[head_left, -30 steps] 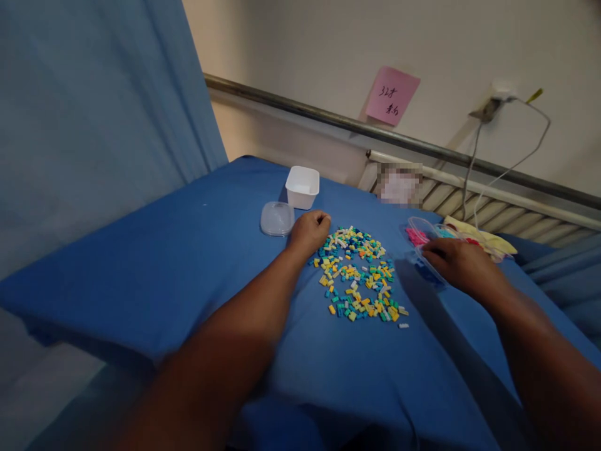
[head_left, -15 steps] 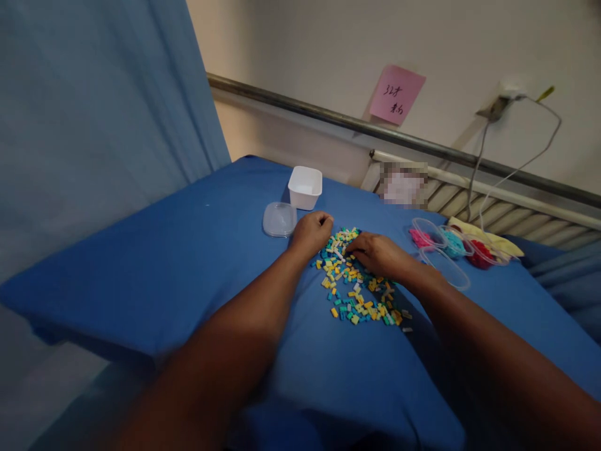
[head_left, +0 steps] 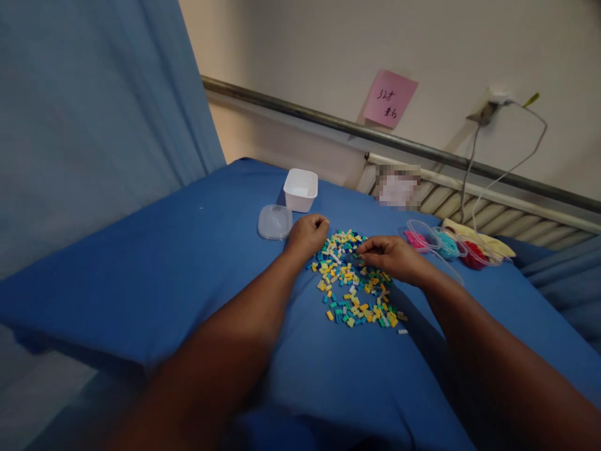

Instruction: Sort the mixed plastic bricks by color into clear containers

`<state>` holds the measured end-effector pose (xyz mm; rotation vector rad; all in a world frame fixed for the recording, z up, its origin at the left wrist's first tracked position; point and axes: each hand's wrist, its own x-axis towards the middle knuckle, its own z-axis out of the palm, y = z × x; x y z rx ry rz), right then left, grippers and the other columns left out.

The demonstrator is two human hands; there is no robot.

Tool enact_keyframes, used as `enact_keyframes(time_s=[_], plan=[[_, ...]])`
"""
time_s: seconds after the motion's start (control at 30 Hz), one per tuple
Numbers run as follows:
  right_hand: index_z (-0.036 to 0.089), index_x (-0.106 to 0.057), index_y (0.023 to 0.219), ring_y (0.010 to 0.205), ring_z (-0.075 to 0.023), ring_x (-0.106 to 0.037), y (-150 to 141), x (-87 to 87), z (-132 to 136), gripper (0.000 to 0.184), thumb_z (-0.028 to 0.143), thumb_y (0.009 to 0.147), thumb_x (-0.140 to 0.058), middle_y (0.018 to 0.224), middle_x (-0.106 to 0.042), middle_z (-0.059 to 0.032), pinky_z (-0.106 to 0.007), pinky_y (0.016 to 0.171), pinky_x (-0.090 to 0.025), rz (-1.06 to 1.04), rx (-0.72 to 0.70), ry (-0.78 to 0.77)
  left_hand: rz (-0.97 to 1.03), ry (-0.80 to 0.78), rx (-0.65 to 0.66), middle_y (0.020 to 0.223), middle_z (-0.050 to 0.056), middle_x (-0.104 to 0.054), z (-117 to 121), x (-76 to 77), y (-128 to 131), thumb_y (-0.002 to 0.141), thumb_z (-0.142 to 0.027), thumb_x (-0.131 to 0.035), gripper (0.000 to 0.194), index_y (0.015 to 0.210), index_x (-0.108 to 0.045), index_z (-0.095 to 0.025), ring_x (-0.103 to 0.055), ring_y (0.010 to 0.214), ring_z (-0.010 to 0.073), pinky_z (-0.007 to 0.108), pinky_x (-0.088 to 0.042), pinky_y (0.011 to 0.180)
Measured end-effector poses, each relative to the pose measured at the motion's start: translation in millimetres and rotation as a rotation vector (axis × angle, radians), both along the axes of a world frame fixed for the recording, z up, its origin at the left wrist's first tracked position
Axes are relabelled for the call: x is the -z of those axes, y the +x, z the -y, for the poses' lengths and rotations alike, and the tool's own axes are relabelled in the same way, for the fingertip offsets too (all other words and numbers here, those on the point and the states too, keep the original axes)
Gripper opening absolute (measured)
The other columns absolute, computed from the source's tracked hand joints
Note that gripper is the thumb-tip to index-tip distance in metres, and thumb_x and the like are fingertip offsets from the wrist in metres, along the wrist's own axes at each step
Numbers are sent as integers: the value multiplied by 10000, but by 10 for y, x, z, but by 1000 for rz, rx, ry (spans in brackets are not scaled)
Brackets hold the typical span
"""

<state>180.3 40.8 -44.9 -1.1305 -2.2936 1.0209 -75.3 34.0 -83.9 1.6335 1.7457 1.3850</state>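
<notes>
A spread of small blocks (head_left: 346, 275) in yellow, blue, green and white lies on the blue cloth. My left hand (head_left: 306, 237) rests at the upper left edge of this spread, its fingers curled closed; whatever they hold, if anything, is hidden. Over the right side of the blocks is my right hand (head_left: 390, 255), thumb and fingertips brought together, and anything between them is too small to name. A white plastic tub (head_left: 301, 203) stands upright just beyond my left hand. Beside it a clear lid (head_left: 275, 223) lies flat.
At the right, clear containers hold pink pieces (head_left: 416, 240), turquoise pieces (head_left: 448, 245) and red pieces (head_left: 473, 255), near a yellow cloth (head_left: 488, 243). Behind the blue-covered table (head_left: 188, 269) are a metal rail (head_left: 328, 119) and a radiator (head_left: 469, 207). A blue curtain (head_left: 103, 94) hangs left.
My right hand has lifted slightly from the blocks and shifted right, its fingertips now closer together. My left hand stays by the spread. The whole view has shifted a little.
</notes>
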Motion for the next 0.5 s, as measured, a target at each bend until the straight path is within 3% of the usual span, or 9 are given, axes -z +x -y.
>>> enact_keyframes(time_s=[0.17,0.33,0.5], plan=[[216,-820,969,715,-158,-696,-40,18,28,189,236,861,-666,853,-809,-10,-260,659,-535,180,-60,80,-6,5,11,867,32,-777,19,-17,6,973,-313,-598,237,898,-782,-183,-693,838,210,299,-469,733],[221,-815,981,696,-160,-692,49,-23,16,205,228,856,-654,813,-787,2,-256,641,-513,265,-124,55,-17,11,14,880,28,-783,19,-11,9,976,-304,-599,230,901,-783,-187,-700,853,210,303,-465,746],[225,-831,1028,705,-171,-692,23,-164,19,245,218,871,-643,832,-800,-9,-262,638,-476,387,-58,175,-25,11,18,871,19,-777,5,-5,12,972,-302,-598,231,878,-775,-187,-692,843,203,299,-445,720]])
